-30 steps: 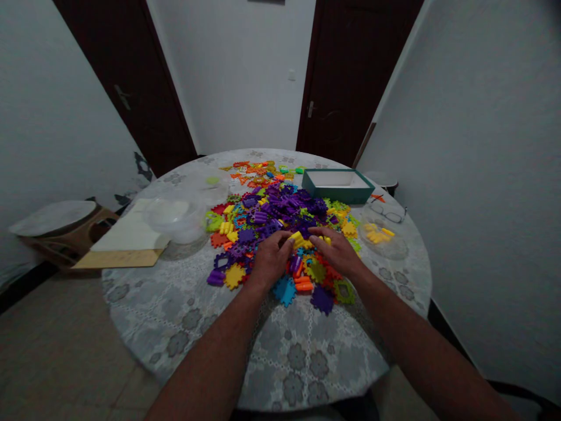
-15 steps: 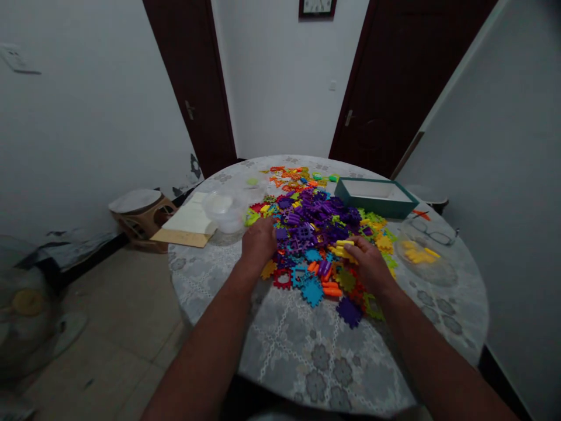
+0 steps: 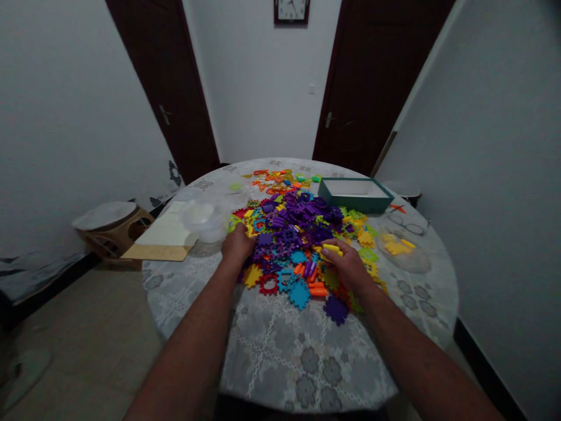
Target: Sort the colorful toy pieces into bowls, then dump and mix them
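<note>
A mixed pile of plastic building pieces (image 3: 302,219), mostly purple, spreads over the middle of the table. My right hand (image 3: 348,263) is closed round several yellow rod-like pieces (image 3: 332,249), held above the near right of the pile. At the pile's left edge, my left hand (image 3: 237,245) has its fingers curled in among the pieces, close to a yellow piece (image 3: 249,215); its fingertips are partly hidden. Between and below the hands lie orange rod-like pieces (image 3: 318,290), a blue toothed square (image 3: 299,293) and a dark purple toothed square (image 3: 336,310).
Yellow pieces lie in a clear shallow container (image 3: 405,260) at right, near eyeglasses (image 3: 412,227). Behind the pile stands a green open box (image 3: 356,204). Clear plastic tubs (image 3: 204,219) and a pale folder (image 3: 164,237) are at left. Orange pieces (image 3: 274,178) are scattered at the back.
The whole view has shifted, so the table sits further left. My left hand has moved slightly left along the pile's edge. My right hand still holds yellow pieces.
</note>
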{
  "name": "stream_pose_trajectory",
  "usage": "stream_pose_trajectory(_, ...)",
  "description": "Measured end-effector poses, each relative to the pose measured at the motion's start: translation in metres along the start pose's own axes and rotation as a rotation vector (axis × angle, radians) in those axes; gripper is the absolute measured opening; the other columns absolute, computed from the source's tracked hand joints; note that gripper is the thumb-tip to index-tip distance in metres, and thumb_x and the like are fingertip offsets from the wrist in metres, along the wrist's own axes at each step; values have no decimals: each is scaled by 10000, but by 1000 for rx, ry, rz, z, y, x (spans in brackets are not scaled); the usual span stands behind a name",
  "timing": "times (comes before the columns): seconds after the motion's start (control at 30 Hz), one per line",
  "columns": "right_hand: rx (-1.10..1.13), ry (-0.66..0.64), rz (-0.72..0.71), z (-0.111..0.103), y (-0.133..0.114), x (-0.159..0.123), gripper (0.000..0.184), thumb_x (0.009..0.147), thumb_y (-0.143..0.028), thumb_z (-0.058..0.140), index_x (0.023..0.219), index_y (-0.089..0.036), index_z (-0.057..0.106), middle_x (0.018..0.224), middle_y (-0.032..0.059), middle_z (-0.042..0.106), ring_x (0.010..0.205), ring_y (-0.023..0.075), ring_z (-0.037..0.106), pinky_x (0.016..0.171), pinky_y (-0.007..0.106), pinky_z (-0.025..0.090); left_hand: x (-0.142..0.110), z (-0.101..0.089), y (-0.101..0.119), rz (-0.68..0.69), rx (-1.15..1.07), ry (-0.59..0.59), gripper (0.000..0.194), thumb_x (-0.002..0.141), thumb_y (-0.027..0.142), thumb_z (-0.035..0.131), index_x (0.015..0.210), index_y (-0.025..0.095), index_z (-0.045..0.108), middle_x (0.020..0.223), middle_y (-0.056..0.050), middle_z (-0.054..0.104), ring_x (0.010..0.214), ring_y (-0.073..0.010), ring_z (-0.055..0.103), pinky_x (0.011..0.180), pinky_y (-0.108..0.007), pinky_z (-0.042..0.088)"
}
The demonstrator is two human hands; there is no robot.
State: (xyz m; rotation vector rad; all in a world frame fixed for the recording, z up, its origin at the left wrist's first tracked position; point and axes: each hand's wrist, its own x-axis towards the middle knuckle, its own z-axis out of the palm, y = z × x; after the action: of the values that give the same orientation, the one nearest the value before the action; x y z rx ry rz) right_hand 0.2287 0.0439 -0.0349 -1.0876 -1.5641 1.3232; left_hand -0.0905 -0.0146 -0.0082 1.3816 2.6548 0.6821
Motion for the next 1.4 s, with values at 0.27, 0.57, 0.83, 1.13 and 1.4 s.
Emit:
stream_pose_trajectory(0.27, 115, 16, -21, 5, -20, -2, 365, 820, -524, 806, 1033, -254, 682, 947, 17, 783, 721, 184, 716, 614, 282, 550, 17, -1, 2, 29, -41, -5, 337, 947, 351, 554, 1186, 186, 724, 1201, -136, 785, 1111, -323, 732, 934, -385, 536)
stream_pose_trajectory(0.57, 275, 34, 71, 6, -17, -3, 450, 822, -560, 818, 1148, -261, 733, 778, -27, 696, 563, 123, 565, 494, 231, 437, -52, -5, 46, 481, -415, 213, 191, 978, 331, 608, 1124, 219, 658, 1005, -61, 719, 906, -221, 691, 881, -348, 554)
stream_pose_trajectory(0.83, 493, -227, 190, 0, -22, -18, 524, 833, -681, 761, 1126, -250, 709, 897, 30, 694, 603, 141, 576, 450, 234, 420, -112, 36, 101, 1000, -271, 90, 187, 1082, 263, 522, 1091, 221, 704, 1017, -88, 739, 976, -225, 679, 879, -351, 533)
stream_pose_trajectory(1.13, 526, -128, 224, -17, -19, -14, 495, 713, -412, 933, 1114, -280, 674, 910, 16, 708, 638, 158, 677, 434, 217, 494, -57, 0, 51, 575, -109, 237, 217, 1025, 185, 562, 1189, 219, 700, 1193, -118, 711, 1148, -254, 660, 1007, -378, 529)
stream_pose_trajectory(1.4, 164, 376, -113, -84, -37, 12, 476, 789, -481, 857, 1167, -255, 675, 1054, 37, 749, 846, 231, 786, 607, 310, 660, 21, -6, 3, 203, 348, -12, 485, 1008, 394, 559, 1460, 225, 604, 1359, -206, 627, 1179, -369, 640, 884, -428, 553)
